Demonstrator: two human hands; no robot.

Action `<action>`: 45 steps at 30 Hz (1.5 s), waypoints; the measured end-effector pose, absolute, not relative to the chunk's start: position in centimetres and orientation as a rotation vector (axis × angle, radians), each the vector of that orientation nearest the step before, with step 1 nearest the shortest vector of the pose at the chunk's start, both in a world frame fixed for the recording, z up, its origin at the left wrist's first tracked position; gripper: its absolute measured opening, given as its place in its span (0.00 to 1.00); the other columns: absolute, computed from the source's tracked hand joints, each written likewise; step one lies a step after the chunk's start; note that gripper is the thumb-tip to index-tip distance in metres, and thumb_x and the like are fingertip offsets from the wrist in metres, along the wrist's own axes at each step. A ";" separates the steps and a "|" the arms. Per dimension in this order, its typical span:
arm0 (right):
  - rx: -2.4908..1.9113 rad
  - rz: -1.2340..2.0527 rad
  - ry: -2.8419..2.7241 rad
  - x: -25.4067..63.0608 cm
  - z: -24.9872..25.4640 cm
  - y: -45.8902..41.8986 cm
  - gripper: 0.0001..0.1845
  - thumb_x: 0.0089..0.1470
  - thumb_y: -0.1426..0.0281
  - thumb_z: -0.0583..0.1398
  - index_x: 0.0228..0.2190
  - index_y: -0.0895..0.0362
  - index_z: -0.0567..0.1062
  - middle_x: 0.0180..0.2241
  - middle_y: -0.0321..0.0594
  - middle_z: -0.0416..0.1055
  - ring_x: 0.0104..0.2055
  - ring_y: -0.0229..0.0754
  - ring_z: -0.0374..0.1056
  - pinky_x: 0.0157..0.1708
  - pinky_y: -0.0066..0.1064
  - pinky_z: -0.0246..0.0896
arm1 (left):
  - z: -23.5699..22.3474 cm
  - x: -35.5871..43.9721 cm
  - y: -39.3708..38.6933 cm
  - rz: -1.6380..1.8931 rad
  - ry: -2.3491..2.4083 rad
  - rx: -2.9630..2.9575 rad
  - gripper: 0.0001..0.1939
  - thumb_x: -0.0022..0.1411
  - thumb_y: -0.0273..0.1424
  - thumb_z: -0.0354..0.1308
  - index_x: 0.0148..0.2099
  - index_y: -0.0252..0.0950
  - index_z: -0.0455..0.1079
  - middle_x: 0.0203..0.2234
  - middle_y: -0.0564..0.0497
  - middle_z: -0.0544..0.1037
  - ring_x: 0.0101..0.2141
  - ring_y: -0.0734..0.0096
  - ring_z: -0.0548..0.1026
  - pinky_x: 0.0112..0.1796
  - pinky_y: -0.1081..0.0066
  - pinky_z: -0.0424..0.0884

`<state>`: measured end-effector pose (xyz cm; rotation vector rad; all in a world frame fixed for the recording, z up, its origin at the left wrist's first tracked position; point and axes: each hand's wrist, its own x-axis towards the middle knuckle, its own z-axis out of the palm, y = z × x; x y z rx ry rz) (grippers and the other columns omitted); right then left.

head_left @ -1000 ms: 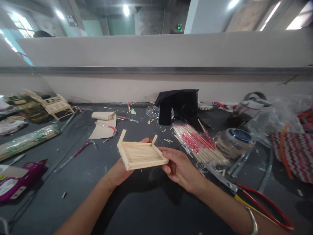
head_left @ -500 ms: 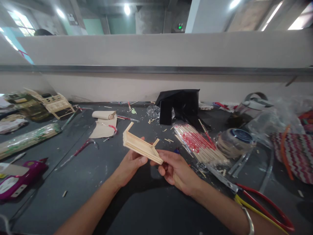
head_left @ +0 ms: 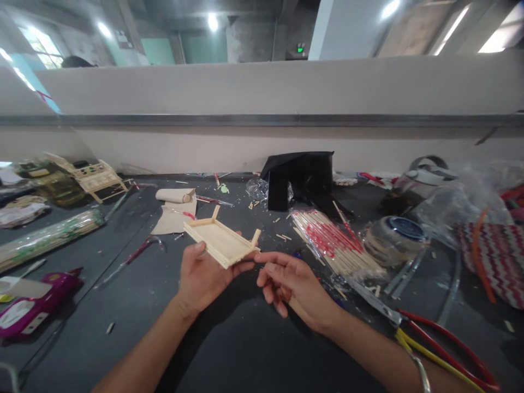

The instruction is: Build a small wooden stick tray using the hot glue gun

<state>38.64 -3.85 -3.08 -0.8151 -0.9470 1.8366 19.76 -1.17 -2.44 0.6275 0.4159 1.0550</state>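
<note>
Resting on the left hand (head_left: 202, 275), thumb clamping its edge, the stick panel (head_left: 219, 242) met the loose-fingered right hand's (head_left: 292, 284) fingertip above a cluttered dark table (head_left: 229, 349) beside a pale wall (head_left: 254, 87)

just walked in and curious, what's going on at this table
A person is holding a small wooden stick frame up over the dark table. The left hand grips it from below, while the right hand is open with a fingertip at its near corner. A bundle of red-tipped sticks and red-handled pliers lie to the right.
</note>
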 end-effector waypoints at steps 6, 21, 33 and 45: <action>-0.942 1.566 -1.005 39.2 -2.8 -3.3 0.14 0.49 0.64 0.64 0.38 0.56 0.73 0.24 0.33 0.70 0.19 0.30 0.63 0.11 0.16 0.54 | -2.2 19.3 -1.0 0.916 0.348 0.586 0.40 0.54 0.52 0.46 0.58 0.26 0.61 0.48 0.31 0.73 0.46 0.45 0.73 0.44 0.55 0.67; -1.017 1.446 -1.194 39.4 -2.7 -3.3 0.14 0.50 0.63 0.63 0.39 0.56 0.72 0.24 0.31 0.68 0.19 0.28 0.61 0.13 0.17 0.53 | -3.0 19.0 -0.5 0.774 0.160 0.543 0.46 0.56 0.57 0.37 0.59 0.20 0.57 0.36 0.33 0.74 0.33 0.55 0.75 0.34 0.61 0.72; -0.959 1.523 -1.122 39.2 -3.2 -3.1 0.18 0.52 0.61 0.62 0.42 0.57 0.71 0.27 0.35 0.70 0.22 0.31 0.64 0.12 0.18 0.55 | -3.8 18.6 -0.7 0.557 0.034 0.533 0.44 0.58 0.55 0.35 0.59 0.22 0.58 0.34 0.31 0.77 0.30 0.55 0.78 0.30 0.59 0.75; -0.829 1.631 -0.988 39.6 -3.0 -2.9 0.12 0.52 0.61 0.63 0.30 0.57 0.73 0.22 0.31 0.67 0.18 0.28 0.60 0.09 0.15 0.53 | -5.6 19.7 -0.4 0.607 0.267 0.576 0.22 0.65 0.32 0.41 0.55 0.25 0.64 0.35 0.35 0.79 0.33 0.54 0.80 0.24 0.64 0.77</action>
